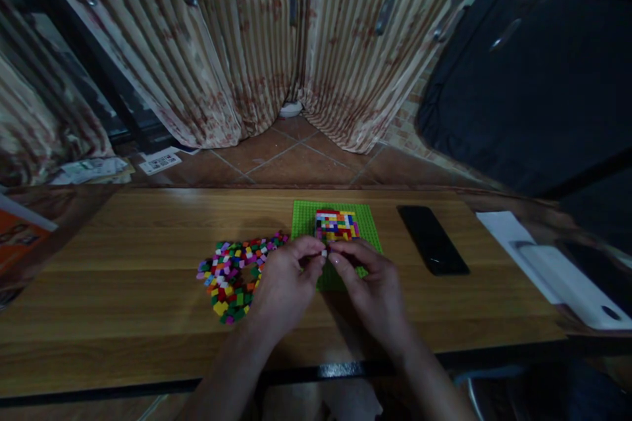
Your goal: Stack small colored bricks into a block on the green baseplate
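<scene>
Above the near part of a green studded baseplate (365,216), my two hands meet with fingertips almost touching. My left hand (291,276) pinches a tiny white toy brick (324,253) between thumb and index finger. Beside it, the thumb and index finger of my right hand (372,279) are closed together; whatever lies between them is hidden. Just beyond the fingertips, a block of many-coloured toy bricks (336,223) stands on the baseplate, its near side partly covered by my hands. Left of my left hand spreads a loose pile of small coloured bricks (227,270).
A black phone (433,240) lies on the wooden table (148,276), right of the baseplate. Beyond the table's right edge are a white sheet (508,243) and a white case-like object (580,286). Striped curtains (237,46) hang over a tiled floor behind.
</scene>
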{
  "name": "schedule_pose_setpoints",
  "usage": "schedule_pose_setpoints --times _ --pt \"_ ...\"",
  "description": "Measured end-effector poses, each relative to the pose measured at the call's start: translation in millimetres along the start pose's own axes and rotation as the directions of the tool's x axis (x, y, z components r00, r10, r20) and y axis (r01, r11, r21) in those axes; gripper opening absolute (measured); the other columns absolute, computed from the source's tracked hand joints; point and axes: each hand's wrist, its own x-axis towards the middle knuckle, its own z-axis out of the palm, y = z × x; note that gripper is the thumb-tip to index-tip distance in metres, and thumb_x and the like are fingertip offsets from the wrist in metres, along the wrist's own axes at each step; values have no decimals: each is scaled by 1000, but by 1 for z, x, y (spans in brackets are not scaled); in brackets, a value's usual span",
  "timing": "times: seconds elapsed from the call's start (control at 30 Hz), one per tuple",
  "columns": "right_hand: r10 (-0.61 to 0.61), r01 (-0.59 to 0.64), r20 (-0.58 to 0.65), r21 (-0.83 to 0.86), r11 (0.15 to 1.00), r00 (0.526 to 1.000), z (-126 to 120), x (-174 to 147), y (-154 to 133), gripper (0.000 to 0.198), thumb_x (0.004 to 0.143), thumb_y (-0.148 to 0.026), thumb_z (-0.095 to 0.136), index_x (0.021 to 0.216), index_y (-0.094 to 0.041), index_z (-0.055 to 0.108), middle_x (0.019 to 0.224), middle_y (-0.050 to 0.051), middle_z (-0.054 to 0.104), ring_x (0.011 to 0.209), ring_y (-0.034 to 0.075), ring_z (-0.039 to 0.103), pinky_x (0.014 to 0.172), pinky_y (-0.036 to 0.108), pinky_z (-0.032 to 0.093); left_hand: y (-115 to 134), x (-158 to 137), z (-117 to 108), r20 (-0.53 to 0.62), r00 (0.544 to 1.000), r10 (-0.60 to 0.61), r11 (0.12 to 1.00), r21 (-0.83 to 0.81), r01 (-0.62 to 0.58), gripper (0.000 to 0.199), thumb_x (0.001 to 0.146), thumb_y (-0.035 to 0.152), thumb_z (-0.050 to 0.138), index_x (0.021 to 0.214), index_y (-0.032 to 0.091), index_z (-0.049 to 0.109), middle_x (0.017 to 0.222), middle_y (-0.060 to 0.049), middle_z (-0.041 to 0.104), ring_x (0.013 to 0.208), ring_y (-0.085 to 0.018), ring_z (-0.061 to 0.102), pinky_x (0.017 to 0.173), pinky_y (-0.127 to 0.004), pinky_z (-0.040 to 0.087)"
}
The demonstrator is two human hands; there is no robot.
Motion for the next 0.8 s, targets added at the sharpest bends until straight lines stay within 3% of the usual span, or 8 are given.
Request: schedule_pose_setpoints --times 0.3,0.53,0.63,0.8 --pt "25 -25 22 -9 1000 999 -1 1 3 15 86 -35 62 88 -24 72 89 3 71 85 17 65 76 30 50 4 -1 4 12 1000 21 999 29 -22 13 81 18 58 94 20 60 93 -4 74 82 -16 70 73 -26 54" --pt "196 -209 -219 -38 977 956 -42 13 19 24 77 -43 69 82 -19 73 85 5 72 78 19 66 69 31 52 -4 3 -9 -60 997 48 994 102 -42 14 85 25 58 96 20 64 94 -4 73 88 -17 69 77 -27 53" --pt "256 -263 -179 -17 965 950 -53 16 26 25 73 -42 72 81 -19 74 84 5 73 77 20 66 71 32 52 -6 4 -15 -89 995 49 990 138 -36 14 85 26 59 96 21 66 94 -3 74 85 -16 69 78 -27 52" --pt "314 -312 -76 34 950 947 -44 15 31 23 69 -41 74 77 -20 73 79 3 73 76 19 66 70 32 52 -1 5 -19 -81 996 42 985 172 -28 15 84 24 58 95 19 68 94 -3 73 84 -16 68 78 -27 51"
